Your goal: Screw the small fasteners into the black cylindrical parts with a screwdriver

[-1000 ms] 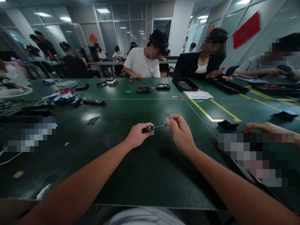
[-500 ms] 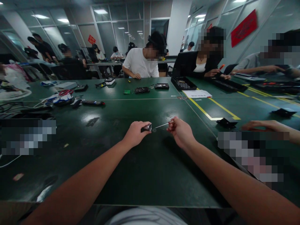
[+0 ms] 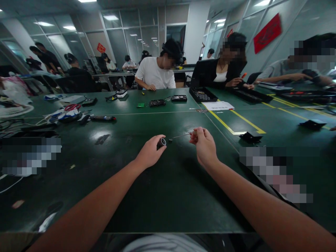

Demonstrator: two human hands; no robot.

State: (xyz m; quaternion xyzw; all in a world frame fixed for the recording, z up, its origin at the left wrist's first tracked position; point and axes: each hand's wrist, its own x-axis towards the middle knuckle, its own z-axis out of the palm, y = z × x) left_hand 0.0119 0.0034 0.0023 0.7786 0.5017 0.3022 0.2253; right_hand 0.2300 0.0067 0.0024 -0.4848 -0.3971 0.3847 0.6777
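My left hand (image 3: pixel 151 152) is closed around a dark cylindrical tube (image 3: pixel 159 143), whose open, metal-rimmed end faces right and towards me. Between the fingertips of my right hand (image 3: pixel 206 145) is a thin metal rod-like tool (image 3: pixel 181 135), its shaft pointing left towards the tube. A small dark piece (image 3: pixel 170 140) shows at the tip of the shaft, just right of the tube's mouth and apart from it. I cannot tell whether the piece hangs on the tip or lies on the table. My right fingers hide the tool's handle.
A black bracket-like part (image 3: pixel 250 137) lies to the right on the green table (image 3: pixel 168 196). Farther off are a dark pen-shaped tool (image 3: pixel 102 118), red-handled scissors (image 3: pixel 72 107), a green circuit board (image 3: pixel 140 105) and a black parts tray (image 3: pixel 202 94). Several people sit around.
The tube's mouth has turned more towards me. The tool's tip and the small piece are slightly farther from it. A co-worker's hand at the right has withdrawn.
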